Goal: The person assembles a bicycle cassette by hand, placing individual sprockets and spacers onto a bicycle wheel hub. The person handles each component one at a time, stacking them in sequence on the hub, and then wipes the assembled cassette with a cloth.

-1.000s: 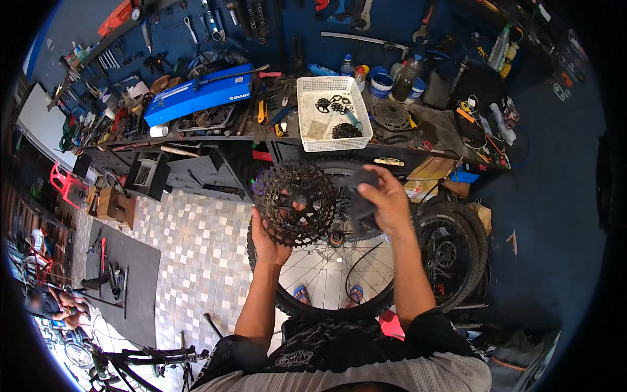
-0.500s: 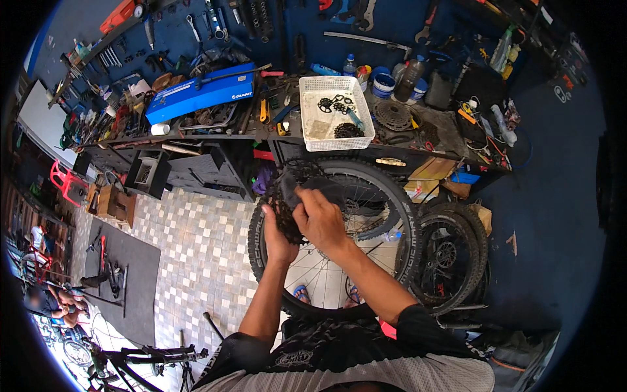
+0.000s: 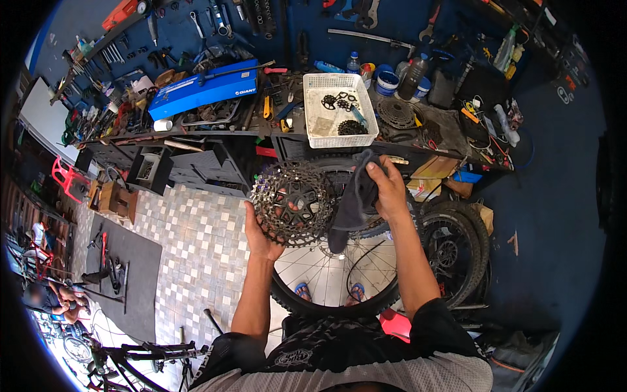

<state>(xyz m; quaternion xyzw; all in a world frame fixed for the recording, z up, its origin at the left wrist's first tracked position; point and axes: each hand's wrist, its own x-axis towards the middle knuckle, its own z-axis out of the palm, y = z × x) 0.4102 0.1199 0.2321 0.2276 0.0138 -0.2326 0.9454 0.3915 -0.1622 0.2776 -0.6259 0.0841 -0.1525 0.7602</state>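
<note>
My left hand grips a large bicycle cassette at its lower left, the toothed sprockets turned up towards me. Some of its fingers show through the openings in the cassette. Just to the right, my right hand pinches a dark grey rag by its upper end, and the cloth hangs down close to the cassette's right edge. Below both hands a bicycle wheel with a black knobby tyre stands in front of me, partly hidden by the cassette, rag and arms.
The cluttered workbench carries a white plastic basket with smaller sprockets and parts, a blue box and several tools. More wheels lean at the right. Bicycle parts lie on a grey mat; another person is at far left.
My right hand has drawn the rag off the cassette, up and to the right. The cassette has been tilted so that its sprocket face shows.
</note>
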